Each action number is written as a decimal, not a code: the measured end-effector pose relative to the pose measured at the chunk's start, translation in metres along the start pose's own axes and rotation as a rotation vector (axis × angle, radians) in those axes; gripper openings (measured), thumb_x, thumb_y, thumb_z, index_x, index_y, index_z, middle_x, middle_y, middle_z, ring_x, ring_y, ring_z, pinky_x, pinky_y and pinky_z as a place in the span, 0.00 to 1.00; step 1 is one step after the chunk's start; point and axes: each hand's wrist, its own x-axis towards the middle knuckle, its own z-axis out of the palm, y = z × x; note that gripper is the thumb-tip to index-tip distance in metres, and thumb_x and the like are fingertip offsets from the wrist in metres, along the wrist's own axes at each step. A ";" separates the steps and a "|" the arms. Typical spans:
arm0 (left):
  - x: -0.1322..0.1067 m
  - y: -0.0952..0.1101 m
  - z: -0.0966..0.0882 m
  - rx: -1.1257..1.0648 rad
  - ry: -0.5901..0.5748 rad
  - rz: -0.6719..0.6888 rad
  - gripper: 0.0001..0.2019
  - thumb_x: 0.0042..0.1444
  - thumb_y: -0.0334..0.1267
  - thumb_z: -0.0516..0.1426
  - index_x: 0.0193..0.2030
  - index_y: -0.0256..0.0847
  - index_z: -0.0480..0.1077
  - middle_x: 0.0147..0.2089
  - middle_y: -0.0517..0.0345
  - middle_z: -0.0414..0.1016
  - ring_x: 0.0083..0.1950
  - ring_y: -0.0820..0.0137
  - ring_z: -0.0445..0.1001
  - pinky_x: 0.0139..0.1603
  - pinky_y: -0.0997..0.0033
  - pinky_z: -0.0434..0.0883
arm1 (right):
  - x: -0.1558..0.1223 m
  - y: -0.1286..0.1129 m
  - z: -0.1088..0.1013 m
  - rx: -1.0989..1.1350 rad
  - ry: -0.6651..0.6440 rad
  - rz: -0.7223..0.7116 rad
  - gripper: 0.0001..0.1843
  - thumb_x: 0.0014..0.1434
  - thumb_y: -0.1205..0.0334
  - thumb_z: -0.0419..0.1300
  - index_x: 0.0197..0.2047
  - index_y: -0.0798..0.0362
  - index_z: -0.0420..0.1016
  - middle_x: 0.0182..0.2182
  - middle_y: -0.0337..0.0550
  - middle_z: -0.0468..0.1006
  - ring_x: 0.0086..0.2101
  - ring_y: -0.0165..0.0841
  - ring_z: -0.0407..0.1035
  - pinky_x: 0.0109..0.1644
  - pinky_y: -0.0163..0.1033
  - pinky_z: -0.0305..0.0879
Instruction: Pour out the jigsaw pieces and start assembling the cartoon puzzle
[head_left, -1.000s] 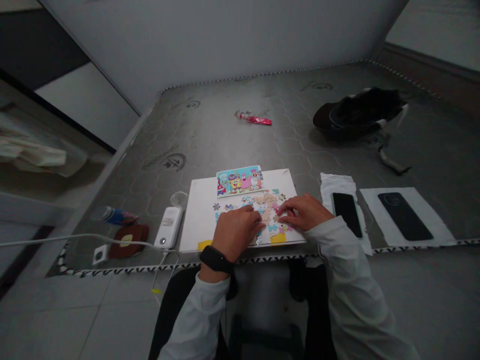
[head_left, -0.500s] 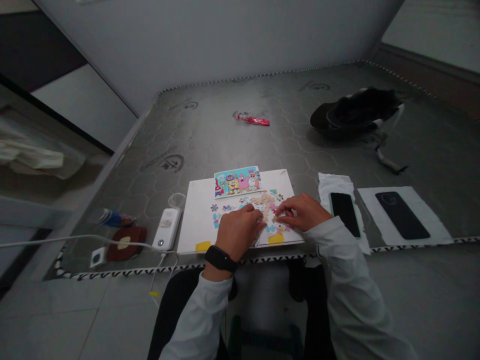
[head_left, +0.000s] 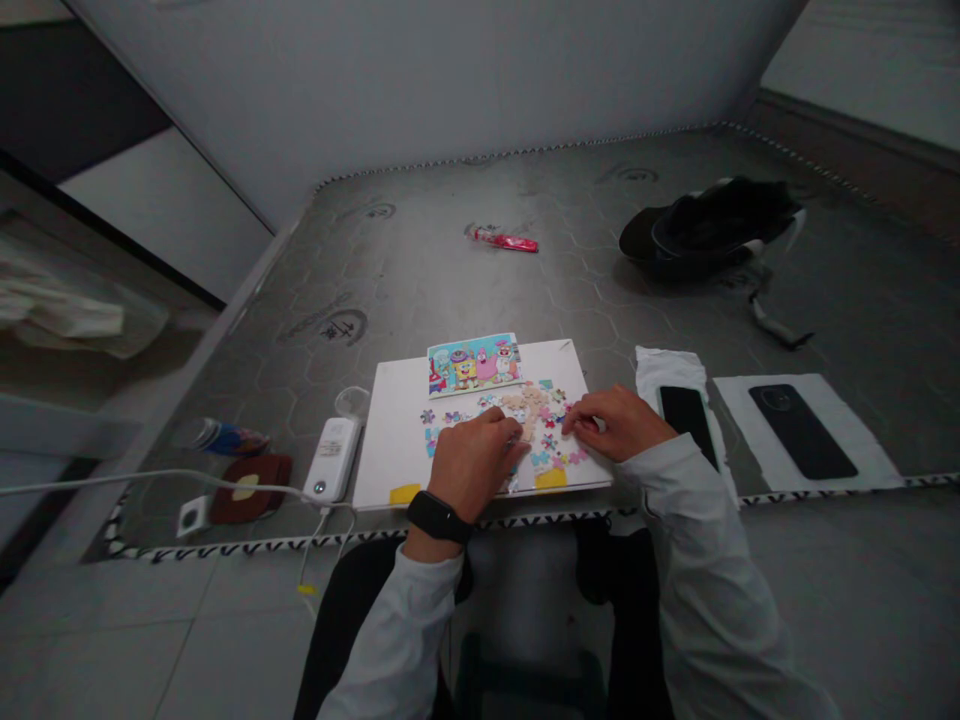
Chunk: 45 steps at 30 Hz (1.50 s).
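Small jigsaw puzzle pieces in tan, pink and blue lie on a white board. Propped on the board's far part is a cartoon picture card. My left hand, with a black band on its wrist, rests palm-down over the pieces. Its fingers are curled and closed beside tan pieces, and whatever is under the fingertips is hidden. At the right side of the pieces, my right hand has thumb and fingers brought together low over the board. Anything in that pinch is too small to make out.
A black phone and a dark phone-shaped item lie on white sheets at right. Left are a white power bank with cable, a brown pouch and a can. Farther back are a red packet and a dark cap.
My right hand has drawn a little to the right, uncovering pieces near the middle of the board. My left hand has stayed almost in place.
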 end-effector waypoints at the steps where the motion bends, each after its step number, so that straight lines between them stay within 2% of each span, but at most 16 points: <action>1: 0.000 0.000 0.000 0.000 0.003 0.001 0.11 0.63 0.49 0.59 0.44 0.49 0.79 0.44 0.60 0.79 0.38 0.65 0.78 0.30 0.69 0.64 | 0.000 -0.002 0.000 0.000 0.012 0.006 0.11 0.59 0.68 0.60 0.38 0.46 0.83 0.31 0.38 0.82 0.32 0.32 0.73 0.43 0.42 0.57; 4: 0.001 0.001 0.001 -0.002 0.013 0.005 0.10 0.63 0.49 0.59 0.44 0.49 0.78 0.44 0.61 0.79 0.38 0.65 0.78 0.30 0.69 0.64 | 0.004 -0.011 0.003 -0.014 0.016 0.036 0.08 0.61 0.62 0.63 0.41 0.47 0.83 0.29 0.38 0.81 0.31 0.33 0.73 0.43 0.42 0.58; 7: 0.002 0.003 0.000 0.003 0.008 -0.007 0.11 0.63 0.49 0.59 0.45 0.49 0.78 0.43 0.61 0.79 0.37 0.65 0.77 0.30 0.69 0.63 | 0.009 -0.018 0.006 -0.027 -0.032 0.041 0.09 0.58 0.59 0.67 0.43 0.46 0.83 0.28 0.38 0.81 0.31 0.34 0.73 0.43 0.42 0.58; 11: 0.001 0.004 -0.003 -0.023 0.004 -0.040 0.10 0.62 0.49 0.61 0.46 0.50 0.77 0.45 0.62 0.80 0.37 0.66 0.77 0.31 0.69 0.63 | 0.009 -0.014 0.008 -0.013 -0.048 0.041 0.10 0.56 0.58 0.70 0.43 0.46 0.83 0.28 0.38 0.81 0.31 0.34 0.72 0.41 0.42 0.58; 16: -0.005 0.010 -0.005 -0.054 0.035 -0.040 0.10 0.62 0.51 0.60 0.40 0.49 0.77 0.42 0.63 0.79 0.37 0.66 0.76 0.31 0.69 0.61 | 0.008 -0.009 0.008 0.011 -0.044 0.065 0.10 0.57 0.55 0.69 0.42 0.47 0.83 0.29 0.38 0.80 0.29 0.32 0.70 0.39 0.40 0.58; 22: -0.003 0.023 0.004 -0.115 -0.015 -0.090 0.13 0.59 0.54 0.62 0.37 0.47 0.75 0.41 0.62 0.77 0.36 0.67 0.75 0.32 0.68 0.60 | 0.010 -0.011 0.008 0.001 -0.043 0.109 0.08 0.57 0.55 0.69 0.38 0.49 0.82 0.25 0.36 0.77 0.28 0.31 0.69 0.39 0.40 0.55; 29: -0.002 0.013 0.003 -0.179 -0.055 -0.122 0.16 0.51 0.56 0.67 0.37 0.47 0.76 0.40 0.63 0.79 0.40 0.64 0.76 0.34 0.68 0.61 | 0.011 -0.010 0.008 0.032 -0.051 0.070 0.08 0.56 0.55 0.69 0.38 0.49 0.81 0.23 0.34 0.74 0.25 0.29 0.65 0.36 0.38 0.54; 35: -0.003 0.016 0.006 -0.159 0.001 -0.116 0.11 0.56 0.50 0.65 0.41 0.48 0.75 0.41 0.63 0.79 0.40 0.64 0.76 0.34 0.67 0.61 | 0.012 -0.012 0.006 0.044 -0.083 0.070 0.09 0.53 0.57 0.71 0.38 0.49 0.81 0.23 0.33 0.73 0.26 0.29 0.66 0.37 0.38 0.53; 40: -0.003 0.013 0.005 -0.181 -0.019 -0.133 0.12 0.54 0.49 0.67 0.40 0.48 0.75 0.41 0.63 0.80 0.41 0.65 0.76 0.35 0.68 0.62 | 0.012 -0.010 0.003 0.101 -0.135 0.080 0.08 0.51 0.60 0.73 0.36 0.49 0.82 0.21 0.32 0.71 0.25 0.28 0.64 0.35 0.37 0.52; 45: -0.004 0.006 0.000 -0.178 -0.042 -0.163 0.13 0.52 0.48 0.69 0.40 0.48 0.75 0.40 0.63 0.80 0.40 0.65 0.76 0.34 0.68 0.61 | 0.008 -0.006 -0.001 0.132 -0.122 0.075 0.08 0.51 0.60 0.72 0.35 0.50 0.81 0.22 0.32 0.72 0.25 0.27 0.65 0.34 0.36 0.53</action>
